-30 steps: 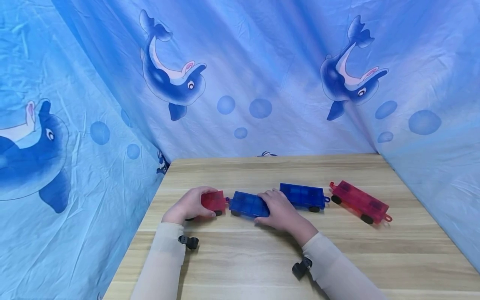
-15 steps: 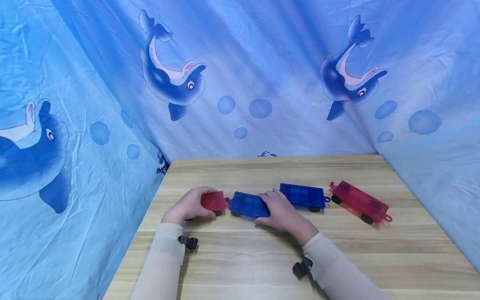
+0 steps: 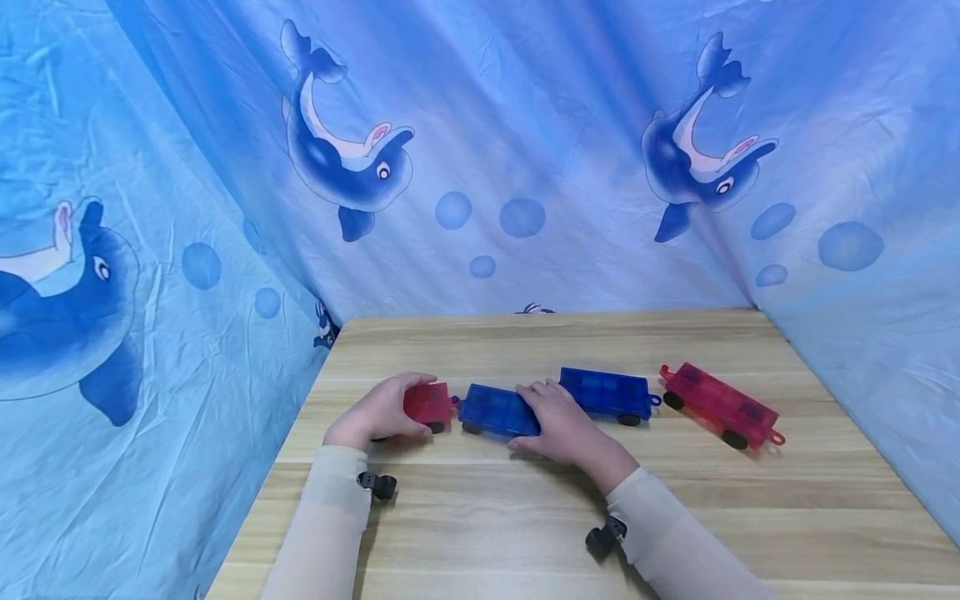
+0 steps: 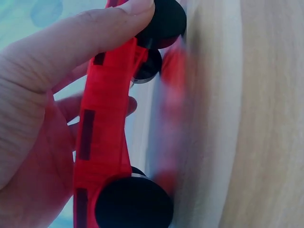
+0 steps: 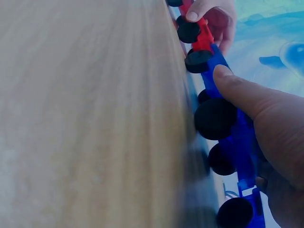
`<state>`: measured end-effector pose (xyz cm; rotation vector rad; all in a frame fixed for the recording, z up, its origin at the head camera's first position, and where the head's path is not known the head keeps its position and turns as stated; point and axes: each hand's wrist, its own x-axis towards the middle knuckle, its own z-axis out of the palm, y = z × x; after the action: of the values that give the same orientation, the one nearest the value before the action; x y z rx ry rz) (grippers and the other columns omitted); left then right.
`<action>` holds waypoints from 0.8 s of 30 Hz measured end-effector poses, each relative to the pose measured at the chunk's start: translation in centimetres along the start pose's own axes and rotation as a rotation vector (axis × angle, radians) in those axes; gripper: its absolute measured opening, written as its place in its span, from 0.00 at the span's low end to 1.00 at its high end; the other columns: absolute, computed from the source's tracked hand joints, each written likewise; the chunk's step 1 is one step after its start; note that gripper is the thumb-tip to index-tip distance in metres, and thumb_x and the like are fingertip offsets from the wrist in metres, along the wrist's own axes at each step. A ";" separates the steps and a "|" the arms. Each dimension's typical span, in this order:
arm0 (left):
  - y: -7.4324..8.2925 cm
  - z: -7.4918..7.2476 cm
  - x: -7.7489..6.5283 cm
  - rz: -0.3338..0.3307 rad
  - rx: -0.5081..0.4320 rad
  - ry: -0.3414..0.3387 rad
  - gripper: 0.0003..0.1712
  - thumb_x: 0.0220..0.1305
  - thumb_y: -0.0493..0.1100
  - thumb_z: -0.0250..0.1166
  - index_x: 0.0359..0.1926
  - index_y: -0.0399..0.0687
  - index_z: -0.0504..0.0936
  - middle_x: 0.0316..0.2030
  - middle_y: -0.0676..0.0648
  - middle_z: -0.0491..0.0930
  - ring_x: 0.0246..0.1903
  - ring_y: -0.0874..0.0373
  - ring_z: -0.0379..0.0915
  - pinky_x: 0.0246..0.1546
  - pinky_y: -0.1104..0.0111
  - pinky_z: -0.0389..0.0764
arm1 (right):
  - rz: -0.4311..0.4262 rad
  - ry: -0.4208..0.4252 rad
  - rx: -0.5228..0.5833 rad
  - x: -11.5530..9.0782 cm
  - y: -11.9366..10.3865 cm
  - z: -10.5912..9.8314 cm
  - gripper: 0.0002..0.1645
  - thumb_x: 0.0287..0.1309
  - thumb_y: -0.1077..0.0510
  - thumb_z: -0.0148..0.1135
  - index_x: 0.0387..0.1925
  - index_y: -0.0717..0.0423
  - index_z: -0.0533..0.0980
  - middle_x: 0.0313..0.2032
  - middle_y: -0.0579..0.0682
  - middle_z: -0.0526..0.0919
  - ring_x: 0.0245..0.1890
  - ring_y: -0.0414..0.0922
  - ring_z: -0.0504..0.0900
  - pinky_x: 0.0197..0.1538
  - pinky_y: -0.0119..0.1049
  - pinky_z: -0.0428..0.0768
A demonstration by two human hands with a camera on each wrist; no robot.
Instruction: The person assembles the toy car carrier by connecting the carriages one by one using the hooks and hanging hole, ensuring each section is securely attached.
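In the head view my left hand (image 3: 378,408) grips a translucent red toy train car (image 3: 431,404), and its left part is hidden under the hand. The left wrist view shows the thumb along the side of this red car (image 4: 104,123), by a black wheel. A translucent blue train car (image 3: 495,408) sits end to end with it, their couplings meeting. Over that blue car's right end, my right hand (image 3: 562,421) holds it between thumb and fingers. In the right wrist view the thumb presses on the side of the blue car (image 5: 244,128).
Behind my right hand stands a second blue car (image 3: 607,392) with a ring at its right end. Farther right, a second red car (image 3: 720,402) lies at a slant. All are on a wooden table (image 3: 480,517), with a dolphin-print curtain (image 3: 562,125) around its back and sides.
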<state>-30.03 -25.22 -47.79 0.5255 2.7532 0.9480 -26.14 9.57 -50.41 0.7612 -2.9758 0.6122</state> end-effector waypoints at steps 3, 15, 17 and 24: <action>0.4 -0.1 -0.1 0.014 0.035 0.002 0.56 0.42 0.47 0.89 0.74 0.57 0.73 0.62 0.49 0.77 0.55 0.50 0.76 0.51 0.56 0.84 | 0.003 -0.006 0.048 -0.4 -0.1 -0.7 0.60 0.56 0.28 0.73 0.81 0.49 0.61 0.75 0.55 0.67 0.78 0.62 0.58 0.78 0.61 0.54; 3.0 0.4 -0.2 0.088 0.089 0.041 0.51 0.48 0.50 0.87 0.74 0.58 0.74 0.65 0.47 0.75 0.59 0.45 0.75 0.51 0.55 0.85 | 0.038 0.092 0.181 -2.0 3.6 -3.7 0.47 0.70 0.34 0.63 0.82 0.43 0.58 0.77 0.52 0.63 0.77 0.59 0.60 0.73 0.66 0.63; 3.6 0.7 -0.1 0.120 0.099 0.052 0.50 0.49 0.51 0.86 0.73 0.58 0.75 0.66 0.48 0.75 0.60 0.46 0.75 0.53 0.54 0.85 | 0.053 0.121 0.184 -2.2 4.6 -4.0 0.45 0.72 0.35 0.61 0.82 0.44 0.59 0.77 0.52 0.64 0.77 0.59 0.61 0.72 0.65 0.64; 5.4 2.4 1.0 0.195 0.159 0.066 0.50 0.51 0.59 0.84 0.74 0.60 0.74 0.67 0.56 0.73 0.67 0.52 0.68 0.63 0.52 0.78 | 0.085 0.177 0.102 -2.6 7.7 -4.5 0.43 0.74 0.41 0.63 0.80 0.53 0.61 0.76 0.58 0.65 0.76 0.62 0.61 0.74 0.67 0.58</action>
<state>-28.80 -19.48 -46.36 0.8161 2.8941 0.8017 -27.84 18.65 -49.37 0.5549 -2.8450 0.7962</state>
